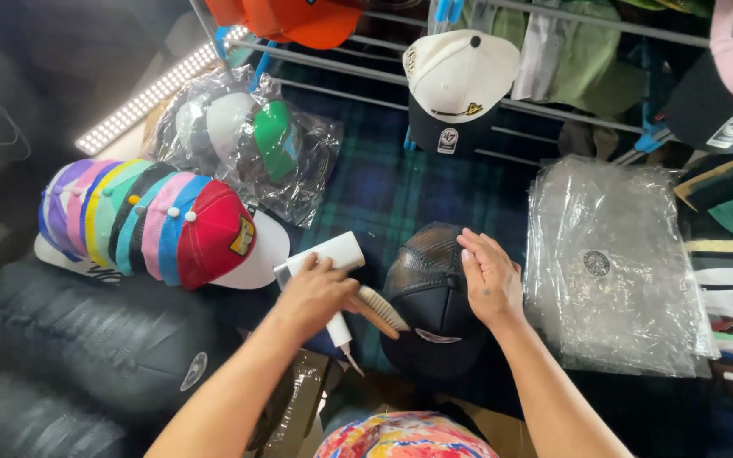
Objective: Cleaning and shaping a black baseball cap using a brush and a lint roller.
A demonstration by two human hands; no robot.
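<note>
Black mesh makes the back of the dark cap (pixel 430 297), which lies on a green and blue plaid cloth (pixel 383 187) and serves as the landmark. Nearest to the camera, the two hands are apart. The left hand (pixel 316 293), just left of the cap, is closed around a wooden brush (pixel 379 309) whose bristles touch the cap's side; a white tube (pixel 332 254) lies under this hand. The right hand (pixel 489 276) rests flat and open on the cap's right side. Right of the cap lies a pile of clear plastic bags (pixel 608 263). Left of it stands a row of stacked colourful caps (pixel 154 220). Farther behind, a white and black cap (pixel 456 85) hangs on a metal rack (pixel 553 110).
</note>
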